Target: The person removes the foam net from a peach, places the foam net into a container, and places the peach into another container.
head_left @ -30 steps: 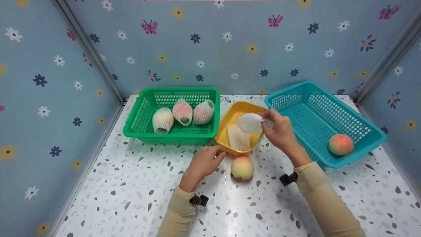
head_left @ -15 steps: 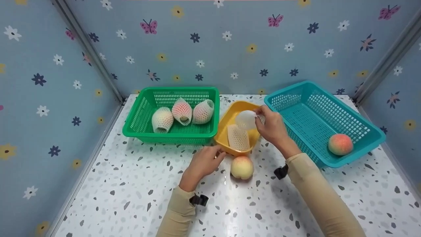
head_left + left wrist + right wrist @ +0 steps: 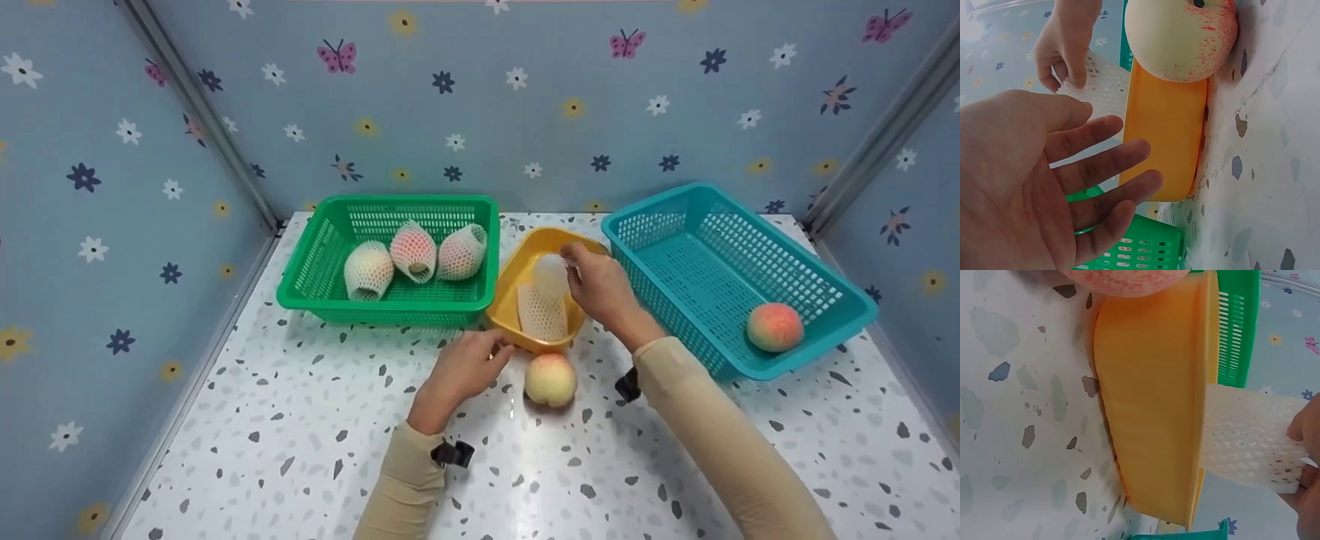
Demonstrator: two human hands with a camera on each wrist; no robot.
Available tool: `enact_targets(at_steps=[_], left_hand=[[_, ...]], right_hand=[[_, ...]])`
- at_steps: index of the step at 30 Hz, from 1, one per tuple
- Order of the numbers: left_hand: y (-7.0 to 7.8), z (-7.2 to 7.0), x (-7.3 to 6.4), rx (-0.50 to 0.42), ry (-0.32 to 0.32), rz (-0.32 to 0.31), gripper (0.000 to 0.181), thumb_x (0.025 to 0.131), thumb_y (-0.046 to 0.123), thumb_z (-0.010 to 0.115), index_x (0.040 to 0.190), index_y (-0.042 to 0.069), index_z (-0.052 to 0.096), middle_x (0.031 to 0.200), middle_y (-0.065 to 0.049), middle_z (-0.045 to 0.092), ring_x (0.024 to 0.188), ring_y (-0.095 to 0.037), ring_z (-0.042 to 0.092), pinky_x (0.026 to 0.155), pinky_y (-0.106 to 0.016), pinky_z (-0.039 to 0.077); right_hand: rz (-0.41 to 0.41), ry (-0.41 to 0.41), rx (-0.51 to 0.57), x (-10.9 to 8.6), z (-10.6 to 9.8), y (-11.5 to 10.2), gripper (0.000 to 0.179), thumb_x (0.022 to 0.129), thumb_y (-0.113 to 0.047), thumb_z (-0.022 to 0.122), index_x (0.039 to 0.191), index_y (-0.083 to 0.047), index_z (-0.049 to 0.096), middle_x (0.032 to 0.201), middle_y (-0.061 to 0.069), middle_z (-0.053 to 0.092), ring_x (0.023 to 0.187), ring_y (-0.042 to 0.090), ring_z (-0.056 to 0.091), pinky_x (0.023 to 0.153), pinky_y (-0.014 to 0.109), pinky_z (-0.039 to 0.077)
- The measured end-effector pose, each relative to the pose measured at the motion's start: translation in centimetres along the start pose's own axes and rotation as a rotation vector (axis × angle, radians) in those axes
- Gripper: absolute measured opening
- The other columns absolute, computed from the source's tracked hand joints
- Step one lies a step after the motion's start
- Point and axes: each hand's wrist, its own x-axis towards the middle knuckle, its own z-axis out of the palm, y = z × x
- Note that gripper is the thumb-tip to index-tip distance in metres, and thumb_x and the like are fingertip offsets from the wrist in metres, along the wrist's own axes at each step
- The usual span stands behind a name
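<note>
My right hand (image 3: pixel 604 289) pinches the end of a white foam fruit net (image 3: pixel 1252 439) over the yellow basket (image 3: pixel 510 300). A second foam net (image 3: pixel 543 319) lies inside that basket. In the left wrist view, my left hand (image 3: pixel 1044 174) has its fingers loosely spread and holds nothing; it hovers beside the basket's near end. A bare peach (image 3: pixel 551 380) sits on the table just in front of the yellow basket, to the right of my left hand. The right wrist view shows the net's lower end behind the yellow rim.
To the left, a green basket (image 3: pixel 390 306) holds three netted peaches (image 3: pixel 413 251). On the right stands a blue basket (image 3: pixel 817 352) with one bare peach (image 3: pixel 775 328) in it. Flowered panels (image 3: pixel 517 120) enclose the speckled table (image 3: pixel 300 465) at the back and sides.
My right hand has moved left and slightly up in the head view, carrying the foam net further over the yellow basket. The left hand has stayed where it was.
</note>
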Motion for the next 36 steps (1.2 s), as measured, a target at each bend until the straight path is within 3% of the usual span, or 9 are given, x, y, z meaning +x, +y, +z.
enact_targets(at_steps=[5, 15, 26, 36], left_hand=[[0.0, -0.1, -0.1, -0.009, -0.001, 0.01, 0.016, 0.1, 0.027, 0.054, 0.096, 0.016, 0.065, 0.076, 0.006, 0.06, 0.058, -0.009, 0.055, 0.057, -0.031, 0.046], [0.0, -0.2, -0.1, 0.004, -0.001, 0.014, 0.017, 0.1, 0.028, 0.053, 0.093, 0.018, 0.064, 0.073, 0.007, 0.057, 0.058, -0.01, 0.054, 0.055, -0.031, 0.044], [0.1, -0.1, -0.2, -0.03, -0.036, -0.011, 0.016, 0.1, 0.028, 0.052, 0.096, 0.018, 0.064, 0.071, 0.006, 0.057, 0.056, -0.009, 0.055, 0.054, -0.03, 0.045], [0.2, -0.2, -0.3, -0.023, -0.031, -0.006, 0.016, 0.1, 0.027, 0.053, 0.098, 0.017, 0.066, 0.074, 0.007, 0.06, 0.055, -0.008, 0.055, 0.054, -0.031, 0.045]], right_hand=[[-0.021, -0.071, -0.026, 0.2, 0.5, 0.0, 0.027, 0.094, -0.004, 0.061, 0.12, -0.007, 0.068, 0.109, 0.011, 0.07, 0.091, 0.028, 0.068, 0.085, 0.039, 0.053], [-0.007, -0.058, -0.022, 0.5, 0.5, 0.1, 0.026, 0.093, -0.001, 0.06, 0.118, -0.006, 0.068, 0.109, 0.011, 0.07, 0.093, 0.027, 0.067, 0.086, 0.038, 0.053], [0.05, -0.119, -0.012, 0.4, 1.2, 0.5, 0.028, 0.093, -0.002, 0.061, 0.118, -0.008, 0.068, 0.112, 0.011, 0.069, 0.092, 0.026, 0.067, 0.086, 0.038, 0.052], [0.001, -0.168, -0.029, 0.0, 1.2, 0.4, 0.027, 0.09, -0.001, 0.062, 0.115, -0.009, 0.07, 0.108, 0.008, 0.071, 0.091, 0.025, 0.067, 0.083, 0.038, 0.053]])
